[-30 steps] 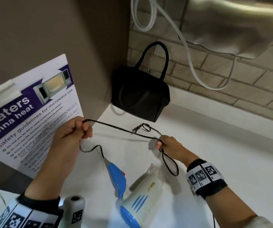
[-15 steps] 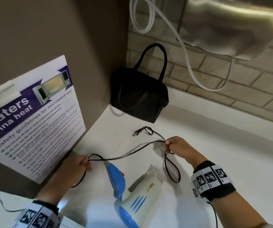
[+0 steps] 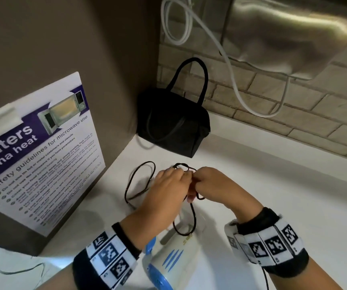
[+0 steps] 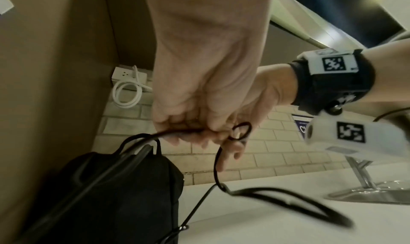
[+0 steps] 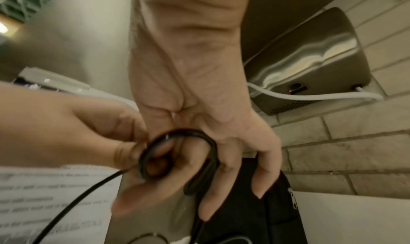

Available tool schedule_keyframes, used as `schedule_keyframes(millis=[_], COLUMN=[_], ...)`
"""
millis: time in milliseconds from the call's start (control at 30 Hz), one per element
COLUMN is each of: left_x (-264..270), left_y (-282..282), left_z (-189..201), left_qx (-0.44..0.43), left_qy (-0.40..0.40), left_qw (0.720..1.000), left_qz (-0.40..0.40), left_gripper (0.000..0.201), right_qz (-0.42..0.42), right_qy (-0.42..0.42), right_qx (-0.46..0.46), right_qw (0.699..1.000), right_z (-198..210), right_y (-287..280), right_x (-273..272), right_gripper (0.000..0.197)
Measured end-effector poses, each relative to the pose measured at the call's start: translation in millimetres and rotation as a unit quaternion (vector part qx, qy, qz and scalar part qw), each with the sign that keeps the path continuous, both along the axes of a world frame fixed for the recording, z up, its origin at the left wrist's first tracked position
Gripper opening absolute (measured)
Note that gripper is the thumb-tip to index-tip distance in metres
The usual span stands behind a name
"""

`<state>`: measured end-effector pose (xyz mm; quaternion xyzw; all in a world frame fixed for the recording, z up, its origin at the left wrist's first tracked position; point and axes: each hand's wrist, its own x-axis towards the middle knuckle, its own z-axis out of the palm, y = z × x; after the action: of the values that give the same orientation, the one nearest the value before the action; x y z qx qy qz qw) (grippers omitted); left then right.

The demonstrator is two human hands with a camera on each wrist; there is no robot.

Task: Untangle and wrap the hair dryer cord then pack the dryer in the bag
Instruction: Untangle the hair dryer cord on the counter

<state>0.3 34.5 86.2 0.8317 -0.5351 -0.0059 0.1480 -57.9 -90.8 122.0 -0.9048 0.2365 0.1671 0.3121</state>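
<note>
My left hand (image 3: 168, 185) and right hand (image 3: 212, 186) are knuckle to knuckle over the white counter (image 3: 272, 185), both pinching the thin black power cord (image 3: 139, 181), which curls into a small loop round my right fingers (image 5: 210, 186). Slack cord trails left on the counter and another loop hangs over the white and blue hair dryer (image 3: 172, 260) lying right below my wrists. The black fabric handbag (image 3: 172, 124) stands in the corner behind, beside the microwave safety poster (image 3: 43, 147).
</note>
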Motion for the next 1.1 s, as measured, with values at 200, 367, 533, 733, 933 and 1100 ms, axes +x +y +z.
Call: schedule_keyframes(millis=[200,367,533,733,933,1100], left_x=[29.2,39.3,38.1,40.7,36.9,31.1], left_y=[8.1,24.1,23.2,28.8,39.2,46.5], left_z=[16.1,25.9,31.9,40.0,49.6,57.5], left_qx=[-0.064,-0.158,-0.18,-0.201,-0.256,-0.3], left_qy=[0.194,0.348,0.276,0.276,0.303,0.302], left_qw=[0.977,0.92,0.94,0.932,0.91,0.898], left_qz=[0.055,0.091,0.093,0.125,0.117,0.114], left_gripper=[0.03,0.027,0.033,0.03,0.043,0.044], right_qz=[-0.047,-0.056,0.038,0.035,0.032,0.035], right_qy=[-0.064,-0.133,-0.129,-0.186,-0.203,-0.185], right_qx=[0.178,0.159,0.215,0.228,0.215,0.083], right_qw=[0.981,0.977,0.967,0.955,0.955,0.979], right_z=[25.7,37.9,37.4,22.3,9.1,-8.3], right_y=[-19.1,-24.9,-8.2,12.9,12.9,9.2], right_x=[-17.4,-11.5,3.3,15.6,18.9,20.9], right_gripper=[0.035,0.046,0.046,0.038,0.04,0.042])
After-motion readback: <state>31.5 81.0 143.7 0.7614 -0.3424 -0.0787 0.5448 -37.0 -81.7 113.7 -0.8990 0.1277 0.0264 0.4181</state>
